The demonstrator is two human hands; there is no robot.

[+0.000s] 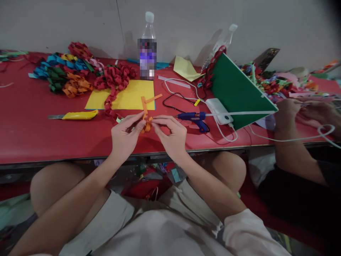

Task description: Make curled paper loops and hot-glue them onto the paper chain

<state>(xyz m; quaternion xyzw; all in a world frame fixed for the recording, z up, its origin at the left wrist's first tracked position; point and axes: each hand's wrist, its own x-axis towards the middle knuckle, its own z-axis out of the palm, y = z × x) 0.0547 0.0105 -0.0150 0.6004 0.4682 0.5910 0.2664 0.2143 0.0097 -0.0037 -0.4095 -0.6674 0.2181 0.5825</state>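
Note:
Both my hands meet above the front of the red table, pinching a small orange paper chain (pixel 147 127) between them. My left hand (pixel 126 133) is closed on its left side, thumb against fingers. My right hand (pixel 172 134) grips the right side with its fingertips. Just beyond the fingers lie loose orange paper strips (pixel 144 105). A blue glue gun (pixel 195 119) rests right of my right hand, its nozzle towards my fingers. To the left is a yellow utility knife (pixel 80 115) with its blade out. A dark red paper chain (pixel 111 101) trails down near my left hand.
Yellow paper sheets (pixel 130 94) lie behind my hands. Coloured paper chains (pixel 66 73) are heaped at the back left. A plastic bottle (pixel 147 49) stands by the wall. A green board (pixel 237 90) leans at right beside a white power strip (pixel 218 112) and cables. A co-worker's hands (pixel 314 110) are far right.

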